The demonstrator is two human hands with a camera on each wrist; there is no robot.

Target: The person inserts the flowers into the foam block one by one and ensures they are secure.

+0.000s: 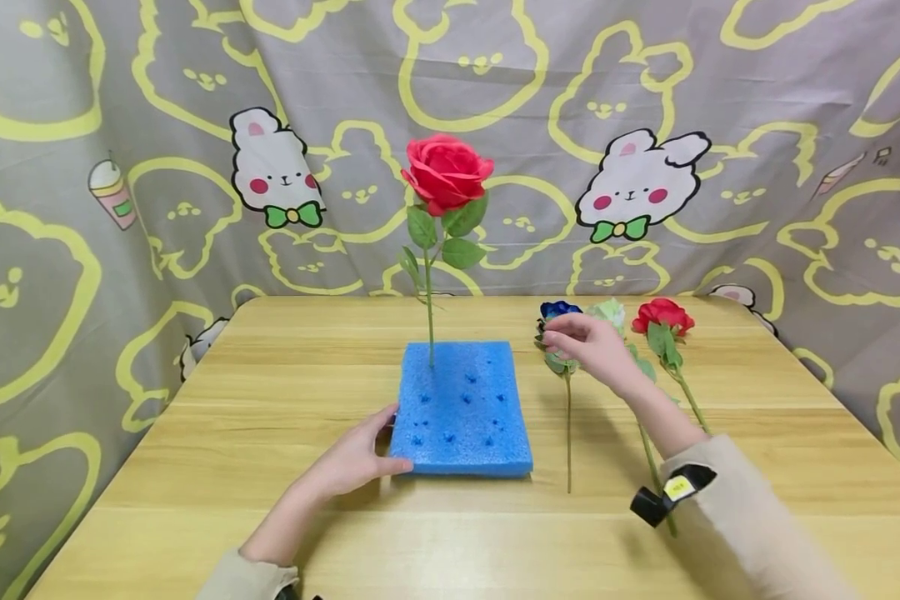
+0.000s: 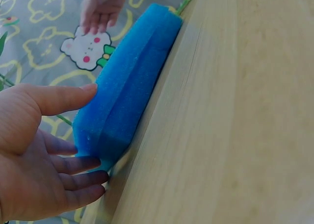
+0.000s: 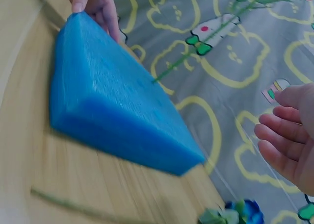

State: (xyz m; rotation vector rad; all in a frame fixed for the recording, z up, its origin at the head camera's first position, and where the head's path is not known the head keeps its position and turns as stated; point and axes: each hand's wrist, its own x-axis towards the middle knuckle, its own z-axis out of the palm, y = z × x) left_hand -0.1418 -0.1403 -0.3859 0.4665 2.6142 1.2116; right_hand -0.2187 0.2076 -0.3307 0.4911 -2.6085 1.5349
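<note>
Steadying the blue foam block (image 1: 450,417) on the table (image 1: 195,467) seems to be the reason why my left hand (image 1: 356,457) is at its near left corner. The thumb touches the block there, while the other fingers lie along the left side, rather straight and slightly spread; I do not see them squeeze. A standing red rose (image 1: 447,173) has its stem in the far left part of the block, and I think the foam grips this stem, because the flower is upright without any hand. Several holes (image 1: 467,399) show in the top surface. My right hand (image 1: 592,342) hovers over the blue rose (image 1: 558,309), its fingers softly bent and holding nothing; the right wrist view shows this flower apart from them. Beside it lie a pale green rose (image 1: 609,311) and a second red rose (image 1: 663,316), stems toward me, probably for easy reaching.
</note>
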